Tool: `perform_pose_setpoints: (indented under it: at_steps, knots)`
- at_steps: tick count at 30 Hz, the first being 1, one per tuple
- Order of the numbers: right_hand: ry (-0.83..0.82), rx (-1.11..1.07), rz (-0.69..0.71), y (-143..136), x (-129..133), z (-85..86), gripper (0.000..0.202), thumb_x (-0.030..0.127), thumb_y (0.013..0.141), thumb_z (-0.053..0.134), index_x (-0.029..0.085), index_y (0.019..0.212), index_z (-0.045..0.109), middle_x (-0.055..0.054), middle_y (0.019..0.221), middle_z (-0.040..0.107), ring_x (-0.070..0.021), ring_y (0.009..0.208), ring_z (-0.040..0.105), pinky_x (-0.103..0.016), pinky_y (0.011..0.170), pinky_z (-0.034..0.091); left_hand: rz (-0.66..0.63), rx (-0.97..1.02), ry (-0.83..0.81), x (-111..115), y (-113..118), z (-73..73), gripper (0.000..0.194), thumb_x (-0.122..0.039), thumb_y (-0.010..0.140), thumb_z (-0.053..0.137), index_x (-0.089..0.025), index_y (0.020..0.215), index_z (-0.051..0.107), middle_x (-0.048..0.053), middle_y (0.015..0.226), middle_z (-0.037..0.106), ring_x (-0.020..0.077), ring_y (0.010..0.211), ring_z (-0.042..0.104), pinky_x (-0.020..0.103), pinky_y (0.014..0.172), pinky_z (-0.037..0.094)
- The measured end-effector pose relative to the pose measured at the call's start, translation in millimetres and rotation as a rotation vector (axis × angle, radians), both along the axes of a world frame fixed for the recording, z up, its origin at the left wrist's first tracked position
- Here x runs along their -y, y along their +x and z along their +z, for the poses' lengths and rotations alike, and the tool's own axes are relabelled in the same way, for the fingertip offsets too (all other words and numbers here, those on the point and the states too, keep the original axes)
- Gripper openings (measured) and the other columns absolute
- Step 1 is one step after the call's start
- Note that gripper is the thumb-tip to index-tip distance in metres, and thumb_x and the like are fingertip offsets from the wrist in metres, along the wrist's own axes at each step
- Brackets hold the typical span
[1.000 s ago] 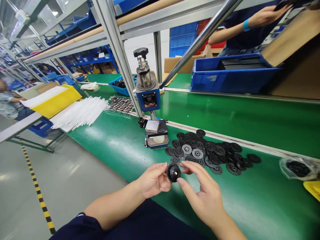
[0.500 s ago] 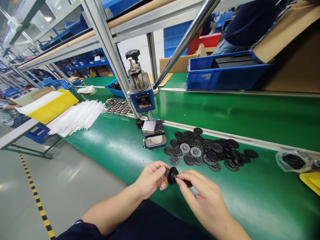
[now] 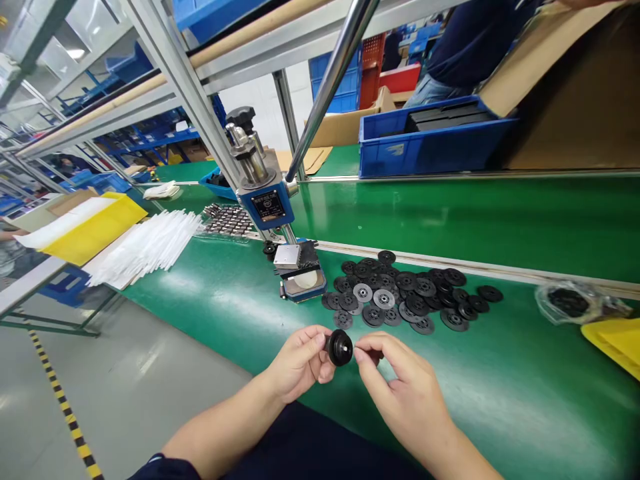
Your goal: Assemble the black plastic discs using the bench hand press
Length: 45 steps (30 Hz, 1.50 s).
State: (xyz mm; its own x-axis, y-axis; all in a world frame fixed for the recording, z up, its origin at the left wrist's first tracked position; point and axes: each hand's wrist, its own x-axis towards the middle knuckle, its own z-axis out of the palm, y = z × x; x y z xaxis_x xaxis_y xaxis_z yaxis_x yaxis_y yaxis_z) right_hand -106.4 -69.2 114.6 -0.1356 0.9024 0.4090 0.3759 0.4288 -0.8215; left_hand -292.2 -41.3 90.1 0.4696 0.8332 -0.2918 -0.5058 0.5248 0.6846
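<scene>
My left hand (image 3: 303, 360) is closed round a black flanged wheel part (image 3: 341, 348), whose round face with a bright metal shaft tip at its centre is turned toward my right. Just beside that tip is my right hand (image 3: 395, 373), thumb and forefinger pinched together, a small gap away from the part. Whatever is between those fingertips is too small or hidden to name. Beyond both hands, a heap of black slotted discs (image 3: 415, 303) lies on the green bench (image 3: 500, 373); a couple of discs look greyer.
A hand press (image 3: 267, 200) with a long metal lever (image 3: 333, 83) stands behind my hands. To its left lie a tray of small metal parts (image 3: 227, 220) and white strips (image 3: 145, 247). A blue bin (image 3: 425, 153), a bagged black part (image 3: 570, 301) and a yellow tray (image 3: 615, 343) are rightward.
My right fingertips have come off the shaft end and now sit slightly apart from it. The wheel part has turned to show its face more. The camera view has shifted.
</scene>
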Motion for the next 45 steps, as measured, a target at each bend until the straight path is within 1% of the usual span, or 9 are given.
perform_pose_setpoints:
  at_steps: [5, 12, 17, 22, 27, 31, 38, 41, 45]
  knots:
    - [-0.044, 0.017, 0.013, 6, -1, -5.4, 0.046, 0.032, 0.086, 0.068, 0.025, 0.128, 0.052, -0.008, 0.121, 0.055, -0.0173, 0.090, 0.059, -0.030, 0.076, 0.053, -0.038, 0.026, 0.007, 4, 5, 3.9, 0.026, -0.033, 0.084, 0.068, -0.014, 0.094, 0.053, 0.004, 0.069, 0.065, 0.0088, 0.048, 0.057, 0.018, 0.046, 0.042]
    - [-0.423, -0.330, 0.121, 19, -3, -16.9, 0.044, 0.038, 0.084, 0.071, 0.032, 0.125, 0.058, -0.003, 0.117, 0.065, -0.0196, 0.104, 0.063, -0.033, 0.093, 0.053, -0.101, -0.070, 0.187, 12, 22, 13.4, 0.030, -0.030, 0.080, 0.072, -0.017, 0.092, 0.048, 0.001, 0.075, 0.064, 0.0111, 0.052, 0.062, 0.021, 0.048, 0.048]
    - [-0.474, -0.564, 0.180, 18, 1, -18.5, 0.048, 0.032, 0.087, 0.068, 0.033, 0.132, 0.052, -0.005, 0.131, 0.059, -0.0213, 0.118, 0.058, -0.034, 0.100, 0.050, -0.039, -0.286, 0.299, 14, 28, 24.5, 0.028, -0.029, 0.080, 0.072, -0.016, 0.092, 0.050, 0.001, 0.078, 0.066, 0.0082, 0.053, 0.060, 0.020, 0.051, 0.047]
    - [-0.466, -0.639, 0.153, 15, 2, -16.6, 0.051, 0.030, 0.089, 0.066, 0.030, 0.136, 0.048, -0.009, 0.133, 0.057, -0.0231, 0.119, 0.057, -0.036, 0.101, 0.050, 0.037, -0.421, 0.347, 19, 34, 28.3, 0.027, -0.028, 0.079, 0.072, -0.016, 0.092, 0.051, 0.001, 0.075, 0.063, 0.0079, 0.057, 0.056, 0.021, 0.054, 0.047]
    - [-0.479, -0.679, 0.146, 13, 2, -16.5, 0.052, 0.029, 0.088, 0.066, 0.030, 0.137, 0.048, -0.009, 0.130, 0.059, -0.0213, 0.114, 0.061, -0.032, 0.097, 0.052, 0.106, -0.692, 0.582, 22, 31, 24.3, 0.020, -0.023, 0.081, 0.069, -0.015, 0.095, 0.057, 0.004, 0.080, 0.066, 0.0120, 0.072, 0.059, 0.026, 0.068, 0.049]
    - [-0.503, -0.714, 0.137, 11, 4, -19.0, 0.050, 0.029, 0.087, 0.068, 0.030, 0.134, 0.050, -0.009, 0.127, 0.061, -0.0204, 0.113, 0.061, -0.028, 0.095, 0.053, 0.184, -0.846, 0.837, 23, 27, 23.0, 0.017, -0.019, 0.080, 0.068, -0.016, 0.094, 0.059, 0.003, 0.077, 0.066, 0.0112, 0.067, 0.057, 0.025, 0.065, 0.048]
    - [-0.543, -0.735, 0.037, 7, 4, -22.8, 0.056, 0.033, 0.082, 0.073, 0.026, 0.133, 0.050, -0.010, 0.120, 0.065, -0.0221, 0.108, 0.063, -0.033, 0.094, 0.053, 0.280, -0.947, 1.182, 21, 27, 13.9, 0.025, -0.012, 0.081, 0.065, -0.018, 0.104, 0.059, 0.007, 0.095, 0.070, 0.0143, 0.078, 0.064, 0.025, 0.072, 0.052]
    - [-0.566, -0.637, -0.073, 10, 14, -18.9, 0.056, 0.036, 0.083, 0.072, 0.024, 0.133, 0.050, -0.007, 0.100, 0.069, -0.0201, 0.093, 0.066, -0.032, 0.086, 0.055, 0.317, -1.021, 1.126, 5, 23, 9.9, 0.023, -0.016, 0.082, 0.065, -0.018, 0.104, 0.060, 0.007, 0.093, 0.070, 0.0143, 0.077, 0.064, 0.026, 0.071, 0.051]
    - [-0.490, -0.610, -0.168, 19, 24, -18.4, 0.044, 0.038, 0.089, 0.063, 0.022, 0.129, 0.053, -0.003, 0.077, 0.064, -0.0188, 0.080, 0.064, -0.030, 0.076, 0.054, 0.360, -1.054, 0.814, -18, 12, 6.1, 0.017, -0.024, 0.083, 0.066, -0.017, 0.098, 0.061, 0.003, 0.080, 0.068, 0.0136, 0.070, 0.060, 0.026, 0.068, 0.048]
